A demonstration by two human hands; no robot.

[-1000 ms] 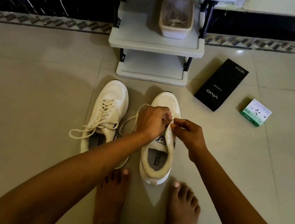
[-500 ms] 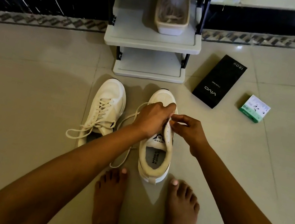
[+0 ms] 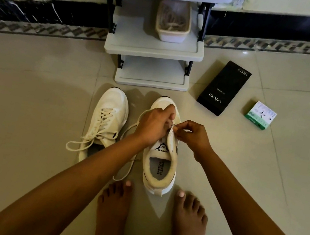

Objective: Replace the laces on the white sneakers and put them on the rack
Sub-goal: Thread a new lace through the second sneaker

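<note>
Fingers of left hand curled on lace, right hand pinching at eyelets of right sneaker on floor, both shifted toeward since earlier; relacing unfinished, rack unreached.

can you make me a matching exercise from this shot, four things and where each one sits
Things:
1. plastic tub
2. black vivo box
3. laced sneaker
4. green and white box

Places:
A. floor, farthest right
B. middle shelf of the rack
C. floor, left of the sneaker being handled
D. floor, just right of the rack

Pairs: 1-B, 2-D, 3-C, 4-A
</note>
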